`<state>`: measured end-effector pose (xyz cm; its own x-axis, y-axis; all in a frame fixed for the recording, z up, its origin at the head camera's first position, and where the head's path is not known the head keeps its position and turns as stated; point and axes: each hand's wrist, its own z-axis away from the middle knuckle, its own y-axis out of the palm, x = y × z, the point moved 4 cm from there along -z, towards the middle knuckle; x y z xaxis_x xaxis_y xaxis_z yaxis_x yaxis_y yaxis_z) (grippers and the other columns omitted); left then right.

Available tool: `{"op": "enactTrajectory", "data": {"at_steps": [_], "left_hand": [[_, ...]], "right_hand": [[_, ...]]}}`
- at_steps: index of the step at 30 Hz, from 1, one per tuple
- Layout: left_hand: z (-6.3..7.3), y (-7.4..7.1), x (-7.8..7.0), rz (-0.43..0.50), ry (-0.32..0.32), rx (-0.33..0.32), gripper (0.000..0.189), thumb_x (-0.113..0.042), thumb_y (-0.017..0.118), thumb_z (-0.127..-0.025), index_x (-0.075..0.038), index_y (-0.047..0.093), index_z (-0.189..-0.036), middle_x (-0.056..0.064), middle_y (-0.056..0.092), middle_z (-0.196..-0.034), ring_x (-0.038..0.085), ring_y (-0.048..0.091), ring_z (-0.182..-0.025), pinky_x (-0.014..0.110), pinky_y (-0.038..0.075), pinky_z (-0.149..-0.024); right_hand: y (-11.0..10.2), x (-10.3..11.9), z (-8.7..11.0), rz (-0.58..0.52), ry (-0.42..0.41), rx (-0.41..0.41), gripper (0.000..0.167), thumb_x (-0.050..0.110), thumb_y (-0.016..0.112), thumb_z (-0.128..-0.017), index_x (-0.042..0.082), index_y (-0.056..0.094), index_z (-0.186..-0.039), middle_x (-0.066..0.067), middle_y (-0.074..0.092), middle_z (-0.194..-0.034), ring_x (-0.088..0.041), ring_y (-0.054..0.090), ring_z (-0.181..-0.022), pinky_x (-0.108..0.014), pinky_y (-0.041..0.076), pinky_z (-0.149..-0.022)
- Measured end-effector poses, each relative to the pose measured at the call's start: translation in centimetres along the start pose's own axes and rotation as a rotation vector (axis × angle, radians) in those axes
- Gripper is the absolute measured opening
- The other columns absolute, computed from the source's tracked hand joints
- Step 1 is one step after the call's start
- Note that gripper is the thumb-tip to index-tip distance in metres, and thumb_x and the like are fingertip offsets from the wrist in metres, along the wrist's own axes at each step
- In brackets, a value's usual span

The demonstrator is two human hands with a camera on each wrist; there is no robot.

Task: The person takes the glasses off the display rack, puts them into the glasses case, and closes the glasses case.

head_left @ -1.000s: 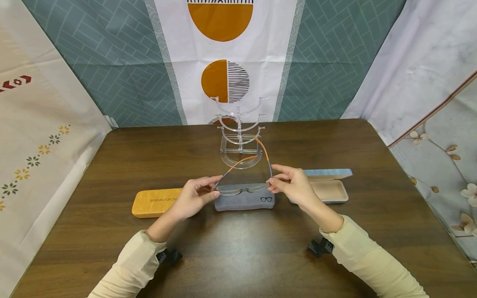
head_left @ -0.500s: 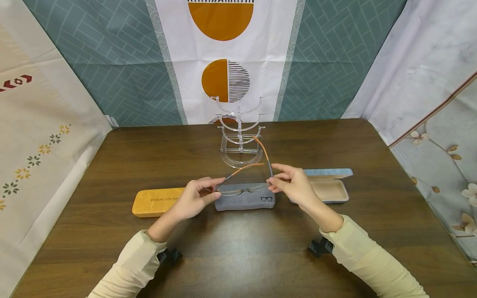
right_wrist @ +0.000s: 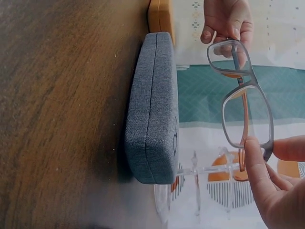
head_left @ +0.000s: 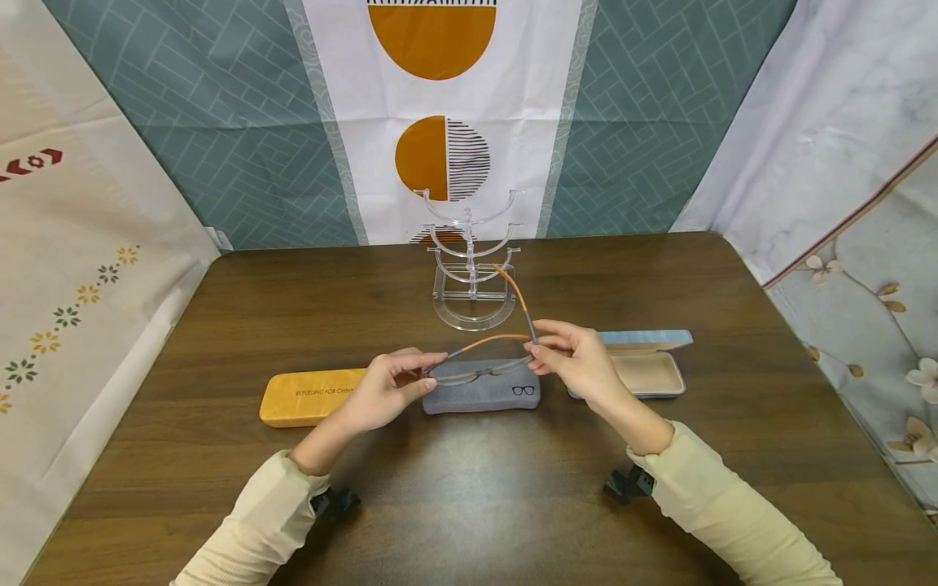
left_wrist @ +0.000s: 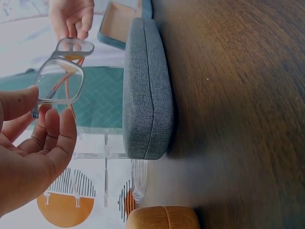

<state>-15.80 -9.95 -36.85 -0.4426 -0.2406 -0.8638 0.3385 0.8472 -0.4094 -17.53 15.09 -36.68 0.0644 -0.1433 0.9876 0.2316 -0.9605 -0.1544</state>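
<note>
Both hands hold a pair of eyeglasses with a grey frame and orange temple tips, raised over a grey eyeglass case. My left hand pinches the left hinge corner between thumb and fingers, and my right hand does the same at the right one. The left temple slants inward across the frame, its tip near the right hand; the right temple points away toward the stand. In the left wrist view the lenses face the camera. The grey case is closed, with a small glasses print on its lid.
Behind the glasses stands a clear tiered eyeglass stand. A yellow case lies closed at the left, partly behind the left hand. On the right sits an open case with a beige inside and a light blue lid. Curtains surround the table.
The left temple has swung inward, its orange tip moving right and nearer to the right hand. Both hands have stayed almost in place, and the right temple has shifted only slightly.
</note>
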Motion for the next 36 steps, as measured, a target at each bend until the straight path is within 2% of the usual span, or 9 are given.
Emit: {"op": "enactTrajectory", "data": {"at_steps": [5, 14, 20, 26, 30, 36], "left_hand": [[0.03, 0.03, 0.05, 0.005, -0.001, 0.009, 0.03, 0.009, 0.062, -0.08, 0.01, 0.061, -0.109, 0.008, 0.055, -0.08, 0.013, 0.044, -0.071, 0.02, 0.041, -0.057], [0.14, 0.12, 0.11, -0.009, -0.023, 0.006, 0.029, 0.008, 0.062, -0.081, 0.008, 0.062, -0.11, 0.012, 0.061, -0.086, 0.011, 0.045, -0.065, 0.02, 0.042, -0.056], [0.15, 0.17, 0.14, 0.005, -0.011, -0.017, 0.028, 0.009, 0.061, -0.081, 0.01, 0.061, -0.109, 0.014, 0.059, -0.083, 0.01, 0.044, -0.063, 0.019, 0.04, -0.054], [0.19, 0.13, 0.33, 0.05, 0.004, -0.035, 0.028, 0.011, 0.06, -0.081, 0.013, 0.059, -0.109, 0.017, 0.058, -0.084, 0.009, 0.047, -0.066, 0.017, 0.043, -0.057], [0.18, 0.15, 0.41, 0.062, 0.008, -0.046, 0.029, 0.012, 0.06, -0.08, 0.014, 0.059, -0.108, 0.013, 0.056, -0.08, 0.009, 0.048, -0.067, 0.017, 0.044, -0.058], [0.19, 0.03, 0.56, 0.095, -0.072, -0.069, 0.026, 0.012, 0.059, -0.081, 0.014, 0.057, -0.106, 0.013, 0.055, -0.079, 0.01, 0.054, -0.072, 0.019, 0.047, -0.06]], "right_hand": [[0.03, -0.18, -0.07, -0.024, -0.01, -0.006, 0.041, -0.005, 0.057, -0.086, -0.011, 0.045, -0.125, -0.03, 0.06, -0.103, -0.031, 0.065, -0.074, -0.031, 0.054, -0.064], [0.15, -0.2, 0.06, -0.039, -0.026, -0.025, 0.038, -0.007, 0.055, -0.086, -0.014, 0.047, -0.123, -0.031, 0.059, -0.103, -0.016, 0.065, -0.068, -0.03, 0.054, -0.063], [0.25, -0.14, 0.08, -0.023, -0.053, -0.065, 0.035, -0.007, 0.055, -0.086, -0.013, 0.05, -0.12, -0.029, 0.06, -0.102, -0.019, 0.065, -0.068, -0.028, 0.054, -0.062], [0.49, -0.29, 0.06, -0.005, -0.083, -0.097, 0.033, -0.005, 0.056, -0.086, -0.011, 0.052, -0.118, -0.029, 0.06, -0.101, -0.022, 0.064, -0.069, -0.027, 0.053, -0.061], [0.5, -0.35, 0.03, 0.022, -0.102, -0.119, 0.031, -0.003, 0.057, -0.087, -0.01, 0.054, -0.117, -0.027, 0.06, -0.1, -0.027, 0.063, -0.072, -0.028, 0.053, -0.06], [0.23, -0.23, 0.03, 0.141, -0.118, -0.17, 0.028, 0.004, 0.061, -0.086, -0.004, 0.06, -0.114, -0.021, 0.063, -0.101, -0.019, 0.057, -0.088, -0.022, 0.046, -0.068]]}}
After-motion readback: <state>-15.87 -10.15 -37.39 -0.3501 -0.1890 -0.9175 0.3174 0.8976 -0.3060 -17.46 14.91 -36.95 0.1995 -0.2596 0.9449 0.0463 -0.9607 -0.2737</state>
